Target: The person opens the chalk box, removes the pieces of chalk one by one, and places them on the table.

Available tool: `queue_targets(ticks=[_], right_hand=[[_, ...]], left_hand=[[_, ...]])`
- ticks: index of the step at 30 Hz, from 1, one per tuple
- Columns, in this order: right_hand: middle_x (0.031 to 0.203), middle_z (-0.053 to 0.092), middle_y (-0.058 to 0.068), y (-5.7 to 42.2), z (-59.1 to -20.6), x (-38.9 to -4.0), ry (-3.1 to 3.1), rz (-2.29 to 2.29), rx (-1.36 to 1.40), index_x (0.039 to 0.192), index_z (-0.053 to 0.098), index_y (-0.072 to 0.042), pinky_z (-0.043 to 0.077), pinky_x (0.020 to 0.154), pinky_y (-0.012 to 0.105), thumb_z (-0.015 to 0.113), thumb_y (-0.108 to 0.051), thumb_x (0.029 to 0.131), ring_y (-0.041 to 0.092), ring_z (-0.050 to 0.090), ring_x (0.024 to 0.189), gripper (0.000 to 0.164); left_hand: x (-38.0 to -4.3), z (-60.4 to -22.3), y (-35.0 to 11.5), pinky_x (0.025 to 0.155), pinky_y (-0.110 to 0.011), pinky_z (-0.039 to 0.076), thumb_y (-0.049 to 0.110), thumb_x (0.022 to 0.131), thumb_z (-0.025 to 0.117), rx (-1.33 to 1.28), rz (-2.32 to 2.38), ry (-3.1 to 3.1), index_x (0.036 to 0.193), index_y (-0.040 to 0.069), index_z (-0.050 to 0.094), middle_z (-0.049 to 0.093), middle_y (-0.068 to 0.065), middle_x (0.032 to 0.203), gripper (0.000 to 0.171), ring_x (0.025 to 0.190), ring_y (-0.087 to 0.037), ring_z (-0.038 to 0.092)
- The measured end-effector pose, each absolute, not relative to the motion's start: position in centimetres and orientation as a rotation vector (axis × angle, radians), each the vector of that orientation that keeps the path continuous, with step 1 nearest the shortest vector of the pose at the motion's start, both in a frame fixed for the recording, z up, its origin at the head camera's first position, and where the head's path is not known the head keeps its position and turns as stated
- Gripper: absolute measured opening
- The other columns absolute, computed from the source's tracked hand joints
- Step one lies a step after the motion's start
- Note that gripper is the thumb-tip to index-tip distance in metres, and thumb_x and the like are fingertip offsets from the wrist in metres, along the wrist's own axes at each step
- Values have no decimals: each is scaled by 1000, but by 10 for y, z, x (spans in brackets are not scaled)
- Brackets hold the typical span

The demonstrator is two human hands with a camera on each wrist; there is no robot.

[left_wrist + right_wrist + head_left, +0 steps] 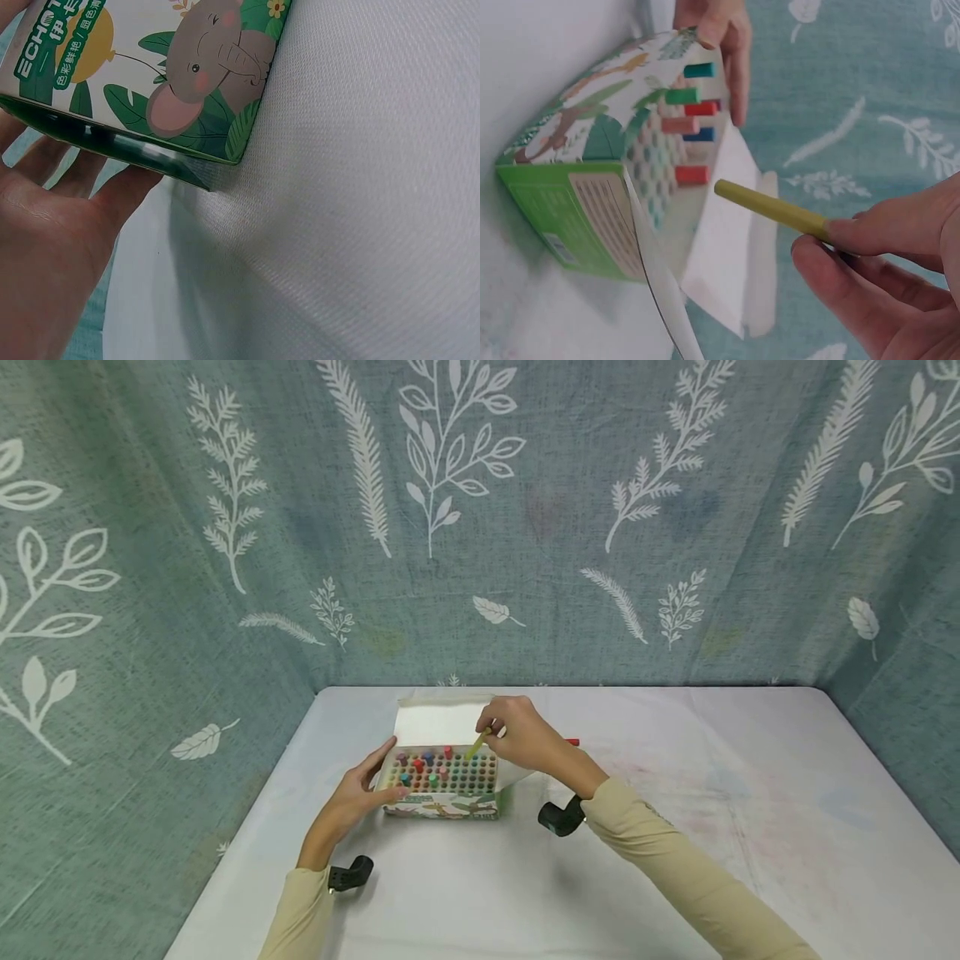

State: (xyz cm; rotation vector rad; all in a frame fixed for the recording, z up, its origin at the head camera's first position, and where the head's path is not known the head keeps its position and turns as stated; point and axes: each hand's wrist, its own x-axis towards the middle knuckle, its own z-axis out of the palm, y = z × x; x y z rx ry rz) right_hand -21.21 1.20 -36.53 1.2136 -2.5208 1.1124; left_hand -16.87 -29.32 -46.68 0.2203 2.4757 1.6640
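An open cardboard box [441, 807] with leaf and animal prints stands on the white cloth. Inside, a tray full of round holes holds several coloured crayons standing upright, among them a red crayon [692, 175] and a green crayon [682, 96]. My left hand [351, 800] grips the box's left end, thumb at the front edge and fingers round the far side; in the left wrist view the fingers go behind the box. My right hand [519, 732] pinches an olive-yellow crayon [772, 210] between thumb and fingertips, its lower end tilted close over the back right holes.
The white lid [437, 724] is folded back behind the box, and a side flap [513, 775] sticks out at its right end. A red stick [573, 742] lies on the cloth behind my right wrist. A patterned green curtain [555, 593] hangs beyond the table.
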Motion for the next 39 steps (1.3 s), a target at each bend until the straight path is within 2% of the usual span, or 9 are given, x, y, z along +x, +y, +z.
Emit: queue_targets(ticks=[10, 22, 30, 39], right_hand=[[84, 63, 8, 40, -355, -214, -2459, 1191, 1101, 82, 68, -3, 49, 61, 17, 65, 2, 75, 17, 62, 71, 10], [86, 63, 4, 70, -353, -212, -2493, 1390, 900, 84, 67, -6, 51, 65, 21, 67, -3, 76, 16, 61, 76, 8], [88, 62, 4, 88, -355, -212, -2507, 1527, 790, 85, 67, -7, 52, 59, 24, 67, -6, 76, 16, 63, 77, 9], [89, 62, 10, 107, -362, -211, -2445, 1703, 710, 88, 66, -2, 53, 61, 31, 67, -5, 76, 23, 64, 77, 13]], left_hand=[[-158, -447, -283, 100, -59, 10, 22, 78, 68, 208, 1710, 2426, 141, 28, 21, 12, 4, 145, 79, 133, -21, 5], [-158, -447, -283, 99, -59, 11, 21, 78, 68, 211, 1699, 2439, 141, 26, 20, 12, 1, 146, 80, 133, -22, 5], [-158, -447, -283, 99, -59, 12, 22, 78, 68, 221, 1688, 2445, 141, 26, 19, 12, 0, 146, 80, 133, -23, 6], [-158, -446, -283, 99, -59, 12, 21, 78, 68, 213, 1696, 2447, 141, 27, 21, 13, 2, 145, 79, 133, -22, 6]])
